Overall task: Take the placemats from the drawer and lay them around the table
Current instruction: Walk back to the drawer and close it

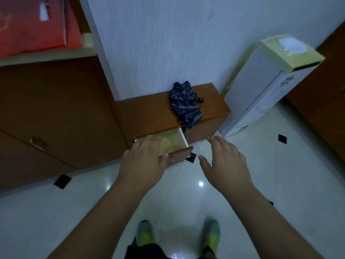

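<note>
A low wooden cabinet [149, 113] stands against the white wall, and its drawer [182, 155] is pulled out toward me. Inside the drawer lies a yellowish placemat [172, 142], partly hidden by my left hand. My left hand [142, 159] hovers over the drawer's left half, fingers spread, thumb near the wooden drawer front; I cannot tell whether it touches the mat. My right hand [225, 161] is open above the floor just right of the drawer, holding nothing.
A folded dark striped umbrella [184, 105] lies on the low cabinet. A tall white box [261, 94] leans against the wall at right. A tall wooden cupboard [56, 113] stands left, with a red bag [33, 25] on it. The floor [280, 174] is glossy white tile; my feet are below.
</note>
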